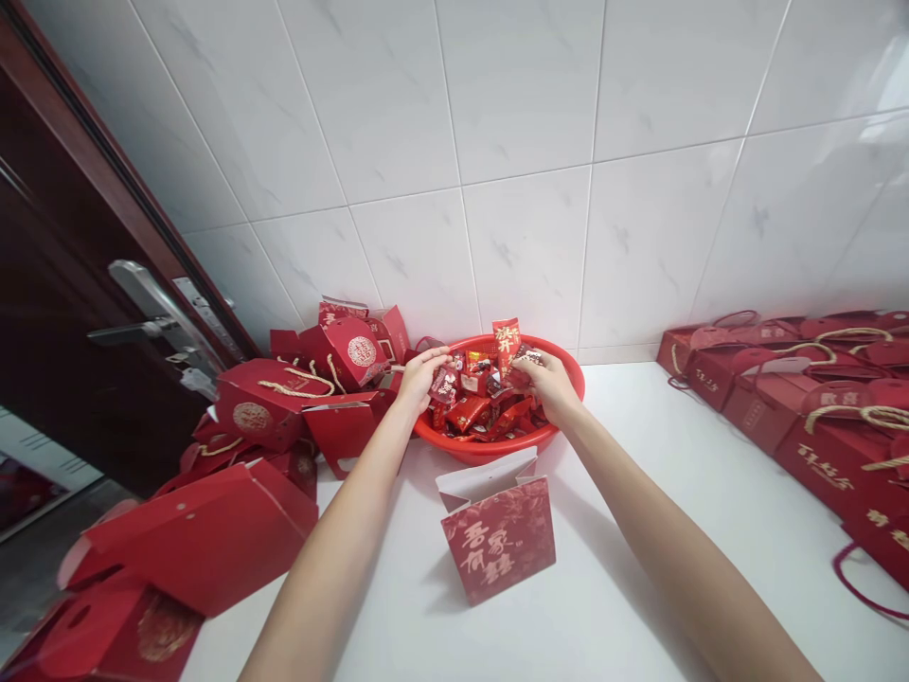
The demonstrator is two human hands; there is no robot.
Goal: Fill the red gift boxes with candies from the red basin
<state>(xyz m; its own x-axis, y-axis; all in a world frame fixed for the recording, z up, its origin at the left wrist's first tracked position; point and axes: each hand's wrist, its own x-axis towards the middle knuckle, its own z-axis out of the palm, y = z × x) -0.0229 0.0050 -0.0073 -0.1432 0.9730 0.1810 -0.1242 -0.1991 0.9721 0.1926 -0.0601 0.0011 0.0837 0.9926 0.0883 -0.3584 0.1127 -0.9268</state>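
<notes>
A red plastic basin (490, 449) full of red-wrapped sweets (469, 412) stands against the wall. Over its left side, my left hand (421, 379) is closed on a dark red wrapped sweet (444, 384). My right hand (550, 381), at the basin's right side, pinches a long red packet (507, 343) that sticks up, together with a small dark wrapped sweet (528, 355). In front of the basin, between my forearms, a red gift box (501, 545) with gold characters stands with its top open.
Several red gift boxes with rope handles (284, 403) lie heaped on the left, beside a dark door with a metal handle (152, 303). Rows of closed red boxes (781, 407) line the right of the white table (603, 568). A tiled wall (525, 237) rises behind.
</notes>
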